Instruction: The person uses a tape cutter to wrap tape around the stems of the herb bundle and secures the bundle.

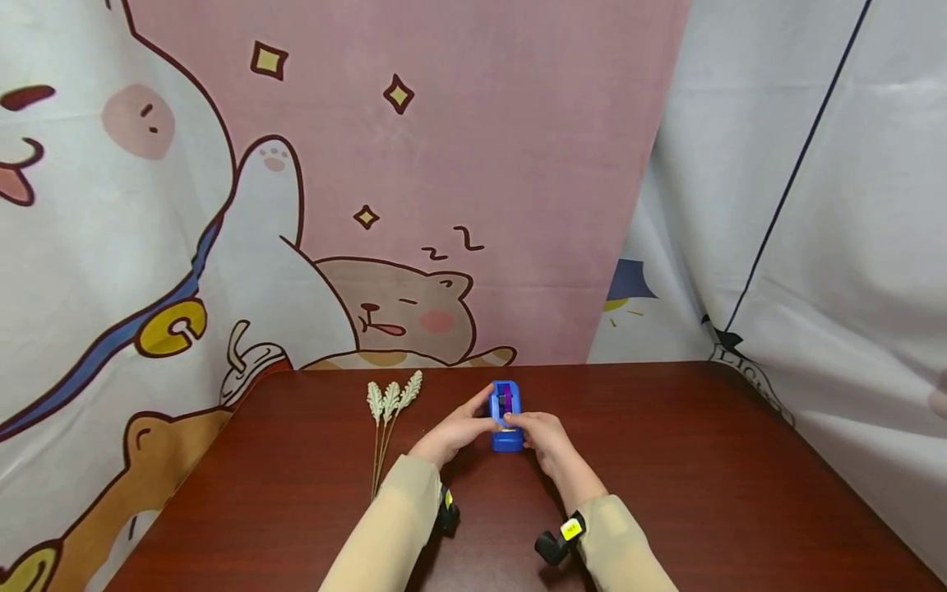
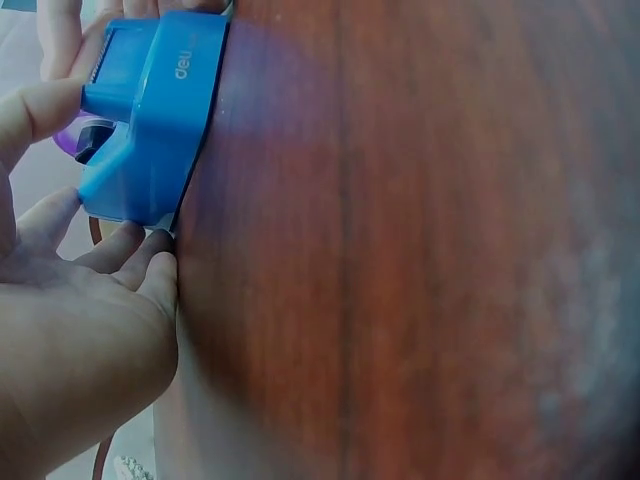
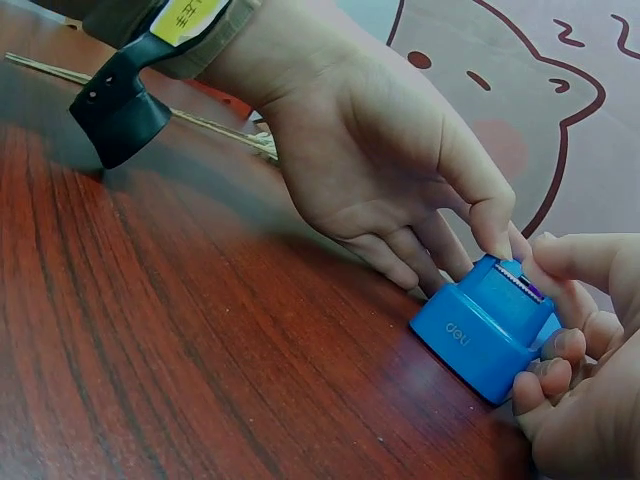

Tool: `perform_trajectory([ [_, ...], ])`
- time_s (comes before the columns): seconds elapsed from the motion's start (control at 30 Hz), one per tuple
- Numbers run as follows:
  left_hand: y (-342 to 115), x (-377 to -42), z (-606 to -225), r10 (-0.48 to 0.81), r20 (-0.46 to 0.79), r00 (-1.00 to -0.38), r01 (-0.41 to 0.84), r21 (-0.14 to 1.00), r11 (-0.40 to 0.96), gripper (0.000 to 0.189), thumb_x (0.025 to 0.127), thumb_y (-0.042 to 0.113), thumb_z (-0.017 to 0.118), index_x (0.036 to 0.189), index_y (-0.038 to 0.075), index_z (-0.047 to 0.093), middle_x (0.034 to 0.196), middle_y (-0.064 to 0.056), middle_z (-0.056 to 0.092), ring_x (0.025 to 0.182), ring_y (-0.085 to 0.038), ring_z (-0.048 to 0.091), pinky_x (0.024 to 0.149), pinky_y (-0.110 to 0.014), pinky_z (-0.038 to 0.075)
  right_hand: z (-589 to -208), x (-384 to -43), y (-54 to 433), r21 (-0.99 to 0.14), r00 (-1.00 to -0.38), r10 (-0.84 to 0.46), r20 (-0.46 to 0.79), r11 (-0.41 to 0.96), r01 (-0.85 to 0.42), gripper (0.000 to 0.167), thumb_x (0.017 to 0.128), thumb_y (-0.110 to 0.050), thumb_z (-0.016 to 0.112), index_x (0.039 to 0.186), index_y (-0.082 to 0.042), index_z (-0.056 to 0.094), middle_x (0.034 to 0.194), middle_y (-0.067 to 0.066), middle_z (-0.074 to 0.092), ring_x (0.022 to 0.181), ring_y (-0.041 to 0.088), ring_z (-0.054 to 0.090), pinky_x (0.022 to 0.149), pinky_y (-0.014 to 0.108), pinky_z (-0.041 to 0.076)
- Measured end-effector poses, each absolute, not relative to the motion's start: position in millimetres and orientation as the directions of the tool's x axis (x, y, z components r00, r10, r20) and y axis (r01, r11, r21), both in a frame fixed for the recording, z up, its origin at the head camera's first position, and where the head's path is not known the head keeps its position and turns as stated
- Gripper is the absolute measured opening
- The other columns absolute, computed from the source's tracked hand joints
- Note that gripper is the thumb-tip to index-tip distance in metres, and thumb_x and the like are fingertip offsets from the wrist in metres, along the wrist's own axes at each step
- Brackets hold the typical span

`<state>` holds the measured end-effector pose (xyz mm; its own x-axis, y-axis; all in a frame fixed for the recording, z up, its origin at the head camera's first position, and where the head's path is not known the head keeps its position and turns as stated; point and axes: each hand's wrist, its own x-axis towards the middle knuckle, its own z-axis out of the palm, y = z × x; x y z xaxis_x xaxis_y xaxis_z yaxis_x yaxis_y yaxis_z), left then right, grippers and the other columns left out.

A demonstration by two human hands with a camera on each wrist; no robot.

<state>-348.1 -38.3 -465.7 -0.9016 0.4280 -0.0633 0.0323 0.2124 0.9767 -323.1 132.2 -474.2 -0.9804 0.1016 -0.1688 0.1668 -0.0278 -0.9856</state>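
A blue tape dispenser (image 1: 507,444) with "deli" on its side stands on the dark wooden table, a purple roll core (image 1: 506,397) showing in its open top. From the left my left hand (image 1: 455,432) holds it, with its thumb at the top and other fingers along the side, as the left wrist view shows. My right hand (image 1: 546,436) grips the near end from the right. Its thumb lies by the serrated cutter (image 3: 520,282) and its fingers curl against the side. Whether tape is pinched there I cannot tell.
Three pale wheat-like stems (image 1: 385,419) lie on the table (image 1: 666,477) left of my hands. Behind the table hangs a cartoon-printed cloth (image 1: 518,164), and a white sheet (image 1: 829,205) hangs on the right. A bit of someone's hand (image 1: 940,396) shows at the right edge.
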Motion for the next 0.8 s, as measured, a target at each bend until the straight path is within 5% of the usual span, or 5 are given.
perform_trajectory([
  [0.3,-38.1,-349.8,-467.1,0.421,-0.064,-0.905,0.034,0.974,0.222,0.082,0.084,0.020,0.070,0.154,0.026,0.027,0.151,-0.018,0.034,0.139,-0.035,0.030,0.109,-0.061,0.018,-472.5,-319.2,130.1,-0.985,-0.977,0.130,-0.167,0.009,0.170,0.025,0.085,-0.019,0.074,0.087,0.006,0.068,0.056,-0.003,0.039,0.058,0.014,0.041,0.061,0.029,0.041],
  [0.43,-38.6,-347.1,-466.1,0.419,-0.076,-0.905,0.027,0.972,0.233,0.082,0.084,0.020,0.069,0.154,0.027,0.027,0.152,-0.018,0.032,0.139,-0.035,0.028,0.109,-0.061,0.017,-474.3,-318.0,128.0,-0.989,-0.982,0.124,-0.144,0.003,0.145,0.025,0.084,-0.016,0.073,0.088,0.008,0.069,0.060,-0.003,0.051,0.061,0.014,0.046,0.060,0.028,0.041],
  [0.6,-38.1,-346.3,-465.2,0.416,-0.074,-0.906,0.037,0.967,0.253,0.081,0.085,0.020,0.067,0.154,0.026,0.026,0.152,-0.020,0.032,0.139,-0.038,0.028,0.108,-0.062,0.018,-474.8,-316.1,127.2,-0.994,-0.985,0.138,-0.107,0.019,0.110,0.026,0.084,-0.016,0.072,0.090,0.009,0.070,0.076,0.001,0.064,0.074,0.017,0.052,0.067,0.030,0.041],
  [0.8,-37.2,-346.2,-464.1,0.407,-0.077,-0.910,0.027,0.970,0.243,0.082,0.084,0.020,0.070,0.154,0.027,0.028,0.152,-0.018,0.033,0.140,-0.037,0.027,0.108,-0.062,0.018,-474.0,-314.1,126.8,-0.993,-0.976,0.192,-0.105,0.024,0.112,0.038,0.088,-0.020,0.071,0.108,0.011,0.066,0.110,0.019,0.065,0.103,0.032,0.054,0.091,0.044,0.044],
])
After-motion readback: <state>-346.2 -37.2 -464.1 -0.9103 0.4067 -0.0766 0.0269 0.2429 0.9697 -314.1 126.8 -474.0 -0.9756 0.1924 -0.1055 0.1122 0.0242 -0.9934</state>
